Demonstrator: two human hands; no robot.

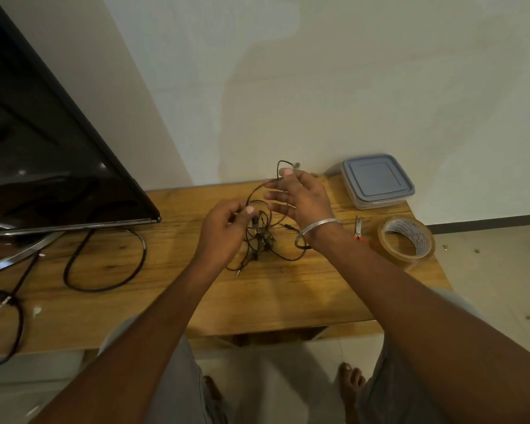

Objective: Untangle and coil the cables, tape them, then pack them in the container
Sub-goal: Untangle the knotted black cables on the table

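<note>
View from above my two hands at work on a wooden desk (288,295). The lidded container (377,180), clear with a grey-blue lid, stands at the desk's far right corner against the wall and serves as reference.

The tangle of thin cables (262,240) lies on the desk to the left of the container and nearer to me, well apart from it. One strand rises from the tangle to both hands.

My left hand (224,228), farthest from the container, has its fingers curled and pinches the strand between thumb and forefinger. My right hand (300,197), between the left hand and the container, has its fingers spread and nearly straight. The strand loops about its thumb, and I cannot tell whether the thumb nips it.

The tape roll (406,240) rests nearer to me than the container, close to it. Small red-handled pliers (358,229) lie in front of the container's left corner. A dark screen (43,148) stands far left of the container.
</note>
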